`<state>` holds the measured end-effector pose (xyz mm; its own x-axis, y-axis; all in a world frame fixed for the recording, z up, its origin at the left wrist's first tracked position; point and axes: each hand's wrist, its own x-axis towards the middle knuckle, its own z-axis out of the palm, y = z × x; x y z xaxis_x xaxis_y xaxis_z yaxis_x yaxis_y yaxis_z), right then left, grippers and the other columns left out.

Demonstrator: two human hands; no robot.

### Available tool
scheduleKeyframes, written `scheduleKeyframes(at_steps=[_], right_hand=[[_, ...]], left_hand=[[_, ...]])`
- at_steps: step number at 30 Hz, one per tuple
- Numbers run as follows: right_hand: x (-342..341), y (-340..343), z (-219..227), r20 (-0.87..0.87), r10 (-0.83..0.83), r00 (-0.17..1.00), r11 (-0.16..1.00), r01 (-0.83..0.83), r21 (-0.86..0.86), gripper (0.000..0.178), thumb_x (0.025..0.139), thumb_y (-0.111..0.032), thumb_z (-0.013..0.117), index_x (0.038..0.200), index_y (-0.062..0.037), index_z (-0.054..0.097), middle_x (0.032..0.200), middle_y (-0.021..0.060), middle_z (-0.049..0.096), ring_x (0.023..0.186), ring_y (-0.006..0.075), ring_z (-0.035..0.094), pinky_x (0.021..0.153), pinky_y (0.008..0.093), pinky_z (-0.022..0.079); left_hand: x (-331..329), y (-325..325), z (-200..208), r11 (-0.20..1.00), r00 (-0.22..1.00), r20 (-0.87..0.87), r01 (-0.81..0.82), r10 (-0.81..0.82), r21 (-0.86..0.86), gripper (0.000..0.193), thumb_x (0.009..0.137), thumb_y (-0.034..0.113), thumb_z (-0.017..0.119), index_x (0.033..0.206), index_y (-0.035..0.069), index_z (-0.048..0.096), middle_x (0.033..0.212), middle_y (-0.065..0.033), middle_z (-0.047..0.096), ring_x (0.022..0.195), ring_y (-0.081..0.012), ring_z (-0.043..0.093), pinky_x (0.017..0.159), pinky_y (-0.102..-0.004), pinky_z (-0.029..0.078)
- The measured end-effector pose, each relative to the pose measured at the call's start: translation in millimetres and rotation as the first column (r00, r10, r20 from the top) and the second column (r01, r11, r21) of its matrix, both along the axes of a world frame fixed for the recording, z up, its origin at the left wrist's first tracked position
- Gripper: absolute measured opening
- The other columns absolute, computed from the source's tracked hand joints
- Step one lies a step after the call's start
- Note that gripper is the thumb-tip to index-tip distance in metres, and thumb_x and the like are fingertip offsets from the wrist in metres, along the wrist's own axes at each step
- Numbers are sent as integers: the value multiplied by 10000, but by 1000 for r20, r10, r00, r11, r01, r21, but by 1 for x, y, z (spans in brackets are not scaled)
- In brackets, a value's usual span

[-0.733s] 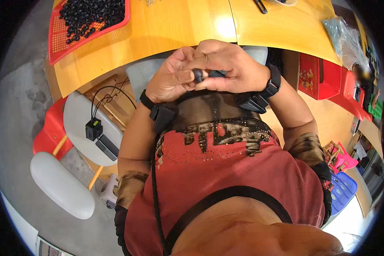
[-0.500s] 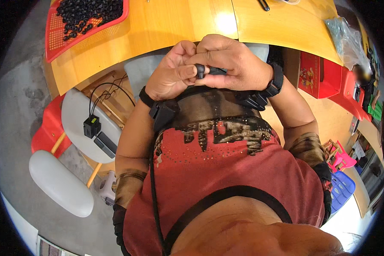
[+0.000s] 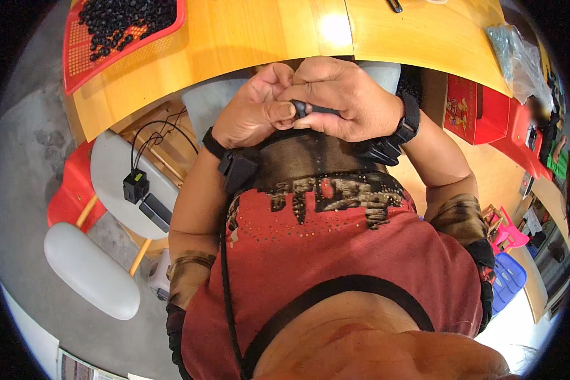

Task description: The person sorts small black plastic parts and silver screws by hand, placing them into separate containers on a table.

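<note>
Both my hands meet just in front of the table edge, over my lap. A small black rounded part (image 3: 299, 109) shows between the fingertips. My left hand (image 3: 254, 106) is closed, its thumb pressed against the part's left side. From the other side my right hand (image 3: 360, 101) pinches in, index finger above and thumb below the part. A dark strip lies in the gap between the right thumb and index finger; I cannot tell what it is. Many similar small black parts (image 3: 130, 24) are heaped in a red plastic basket (image 3: 75, 63) at the far left of the table.
The yellow wooden table (image 3: 253, 31) spans the top. A clear plastic bag (image 3: 519, 60) hangs at its right edge, above a red box (image 3: 465, 111). Grey-padded seating (image 3: 92, 272) with a black device (image 3: 136, 187) and cables stands at left. A blue crate (image 3: 508, 282) is at right.
My right thumb has shifted left and a little lower beside the black part, and the part has tilted. Both hands otherwise stay together in nearly the same place.
</note>
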<state>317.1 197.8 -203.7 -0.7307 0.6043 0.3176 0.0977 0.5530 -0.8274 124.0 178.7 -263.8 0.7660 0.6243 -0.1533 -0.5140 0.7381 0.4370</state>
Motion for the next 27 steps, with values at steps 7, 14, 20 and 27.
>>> scheduleKeyframes(at_steps=[7,14,20,27], right_hand=[[-4,4,-6,-80,74,994,997,-74,-3,280,780,-182,655,980,10,615,871,150,586,801,324,568,710,370,465],[-7,-1,-21,-98,-23,995,987,7,-162,283,780,-183,667,1008,-18,637,766,103,563,689,242,538,618,318,444],[-19,0,-3,14,-265,964,952,264,-155,293,691,-117,708,961,-55,612,774,89,546,705,235,552,636,308,465],[-18,6,-24,-83,-319,944,920,330,211,259,716,-84,705,954,-41,613,830,89,578,757,235,580,655,301,481]], left_hand=[[-5,-5,4,997,993,-116,31,-23,69,337,776,60,693,1006,74,447,819,-26,573,654,-72,537,547,-173,411],[-6,-9,-7,995,994,-41,-99,98,-8,298,833,65,625,1060,83,432,896,-43,572,767,-116,556,615,-205,448],[-7,-2,-13,981,976,119,-174,184,-86,347,865,120,589,1172,56,440,1050,-87,575,948,-204,581,806,-370,501],[0,-1,-12,966,937,287,-139,199,-217,333,924,168,493,1217,15,448,1100,-96,566,992,-180,563,872,-349,460]])
